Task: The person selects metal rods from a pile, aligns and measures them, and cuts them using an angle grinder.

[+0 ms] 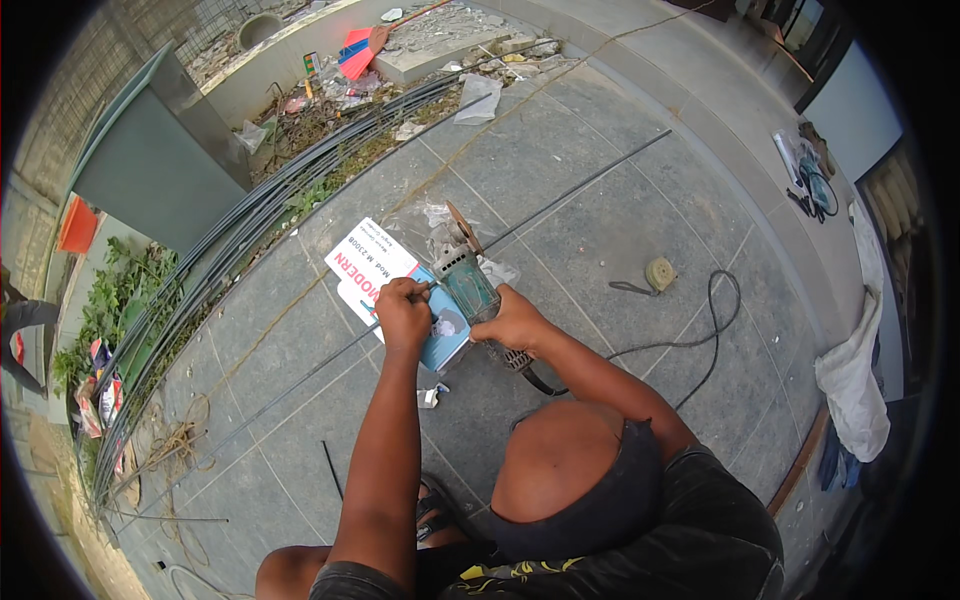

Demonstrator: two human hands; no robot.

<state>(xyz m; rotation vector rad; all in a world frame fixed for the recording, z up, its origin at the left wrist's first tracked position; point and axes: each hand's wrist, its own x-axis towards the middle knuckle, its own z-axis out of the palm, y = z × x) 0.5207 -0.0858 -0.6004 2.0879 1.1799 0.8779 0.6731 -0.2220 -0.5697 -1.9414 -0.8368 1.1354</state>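
My left hand [405, 318] is closed on a long thin metal rod [585, 180], which runs diagonally across the paving under the grinder. My right hand [505, 320] grips the body of a green angle grinder [465, 280], whose brown disc sits close to the rod at the tool's far end. Beneath both lies a printed white and blue cardboard box [360, 260], partly covered by my hands. A black cord [715, 335] trails from the grinder to the right.
Bundled rods [275, 185] edge the grey tiles [590, 110] beside a green bin [160, 150], weeds and litter. A tape measure [660, 275], rope [185, 445], white sack [850, 380] and tools [805, 175] lie around. My bent knee [560, 465] is low in view.
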